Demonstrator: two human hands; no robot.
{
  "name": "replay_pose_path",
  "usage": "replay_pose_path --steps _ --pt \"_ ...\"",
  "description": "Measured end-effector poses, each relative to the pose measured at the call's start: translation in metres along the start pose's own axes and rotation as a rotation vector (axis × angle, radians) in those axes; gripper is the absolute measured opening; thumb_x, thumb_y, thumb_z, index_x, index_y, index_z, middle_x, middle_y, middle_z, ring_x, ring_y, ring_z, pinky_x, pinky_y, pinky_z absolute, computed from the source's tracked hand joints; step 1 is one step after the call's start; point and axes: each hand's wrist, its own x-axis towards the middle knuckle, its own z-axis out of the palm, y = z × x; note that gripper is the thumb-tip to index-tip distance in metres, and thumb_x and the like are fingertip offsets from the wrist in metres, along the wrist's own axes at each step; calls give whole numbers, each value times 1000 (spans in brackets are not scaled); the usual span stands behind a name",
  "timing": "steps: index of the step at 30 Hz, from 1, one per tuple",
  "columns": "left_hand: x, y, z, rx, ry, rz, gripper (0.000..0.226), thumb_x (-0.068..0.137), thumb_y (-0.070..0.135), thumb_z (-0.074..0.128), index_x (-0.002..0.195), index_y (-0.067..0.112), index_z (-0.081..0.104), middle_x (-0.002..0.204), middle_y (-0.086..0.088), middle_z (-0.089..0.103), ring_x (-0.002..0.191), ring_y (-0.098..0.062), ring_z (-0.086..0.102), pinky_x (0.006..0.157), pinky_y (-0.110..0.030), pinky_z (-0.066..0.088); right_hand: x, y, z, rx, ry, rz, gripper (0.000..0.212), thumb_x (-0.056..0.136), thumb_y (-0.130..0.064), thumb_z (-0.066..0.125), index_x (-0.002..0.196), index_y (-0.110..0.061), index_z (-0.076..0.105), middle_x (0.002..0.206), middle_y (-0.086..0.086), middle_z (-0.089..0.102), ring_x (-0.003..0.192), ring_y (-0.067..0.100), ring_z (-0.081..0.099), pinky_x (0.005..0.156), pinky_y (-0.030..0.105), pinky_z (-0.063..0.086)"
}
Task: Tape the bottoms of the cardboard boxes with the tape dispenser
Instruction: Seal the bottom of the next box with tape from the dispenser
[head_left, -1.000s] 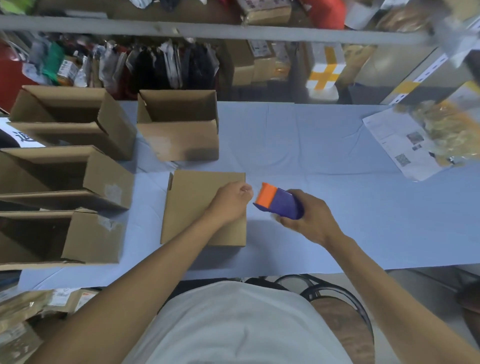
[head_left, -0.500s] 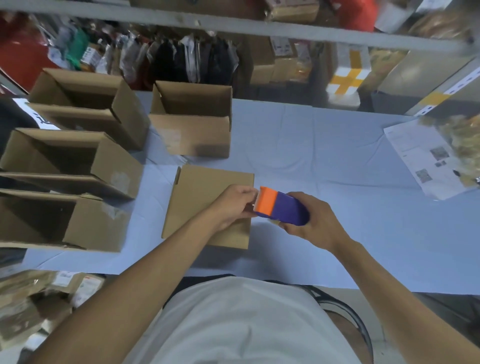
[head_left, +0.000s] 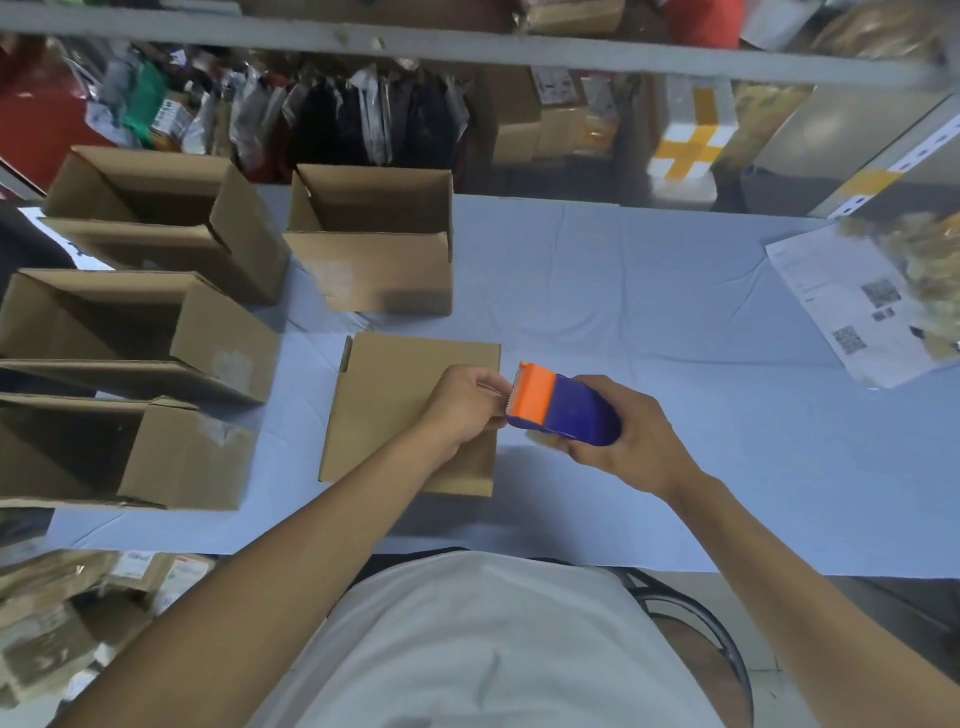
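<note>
Tape dispenser (head_left: 563, 410), gripped in the right hand (head_left: 623, 439) beside the upturned box (head_left: 384, 410) on the blue table (head_left: 649, 322), faces the left hand (head_left: 462, 408), whose fingers pinch at its orange blade end, probably to free the tape end for the seam.

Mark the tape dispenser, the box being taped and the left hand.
tape dispenser (head_left: 576, 413), head view, blue body
box being taped (head_left: 389, 395), head view, upturned bottom
left hand (head_left: 462, 405), head view, back of hand
</note>
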Motion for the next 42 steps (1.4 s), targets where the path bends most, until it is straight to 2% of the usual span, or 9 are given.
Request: replay_pose_path --steps 5,10,16,22,26,31,35,38,42 --pt "-5 4 5 194 198 54 27 82 -5 54 69 13 70 71 -3 69 61 -14 65 46 -15 48 1 -3 5 -20 -7 -37 58 67 -50 82 116 -42 52 106 -27 61 98 4 61 72 14 53" --pt "-10 7 -9 49 198 75 19 74 -9 64 71 9 71 66 -7 72 63 -24 72 69 -36 62 5 10 -5 -192 -47 -28 54 69 -46 84 113 -39 53 94 -22 63 85 9 63 69 16 50" --pt "-18 8 -18 46 100 230 17 75 -4 71 74 12 71 62 -4 71 59 -19 69 66 -29 59 12 9 -18 -223 -112 3 54 66 -56 81 110 -42 52 92 -28 62 81 4 63 64 13 48" --pt "-14 24 -24 -475 2 -104 19 85 -10 61 80 8 65 66 -5 66 56 -14 61 61 -27 52 17 -1 -14 -183 -185 -73 58 69 -41 84 118 -41 52 102 -23 64 92 4 63 70 12 50" --pt "-19 17 -25 -275 110 -56 15 82 -9 67 81 6 65 62 -3 67 51 -10 63 57 -26 55 11 1 -11 -175 -162 34 51 67 -57 81 107 -39 55 88 -23 65 80 2 64 65 17 52" --pt "-29 4 -21 161 204 209 28 80 -8 56 75 18 68 55 12 65 56 -9 66 64 -25 58 12 5 -2 -107 -129 158 42 58 -49 76 93 -35 58 77 -19 65 72 1 61 61 17 45" --pt "-31 6 -25 -27 163 94 21 82 -12 58 80 7 66 67 -3 66 63 -18 65 72 -36 61 8 5 -6 -169 -210 102 44 66 -36 84 101 -36 56 84 -15 66 74 10 63 60 21 53" --pt "-27 17 -30 -198 120 -12 14 82 -14 62 84 -1 65 73 -8 63 62 -15 64 65 -29 61 7 4 -4 -325 -292 16 50 66 -24 79 108 -35 55 90 -14 66 78 11 62 64 22 52" --pt "-29 20 -23 -89 137 26 16 80 -12 64 81 3 66 70 -6 65 59 -14 66 66 -29 61 6 1 5 -231 -184 116 39 64 -47 80 90 -31 55 73 -13 64 66 10 60 57 20 48"
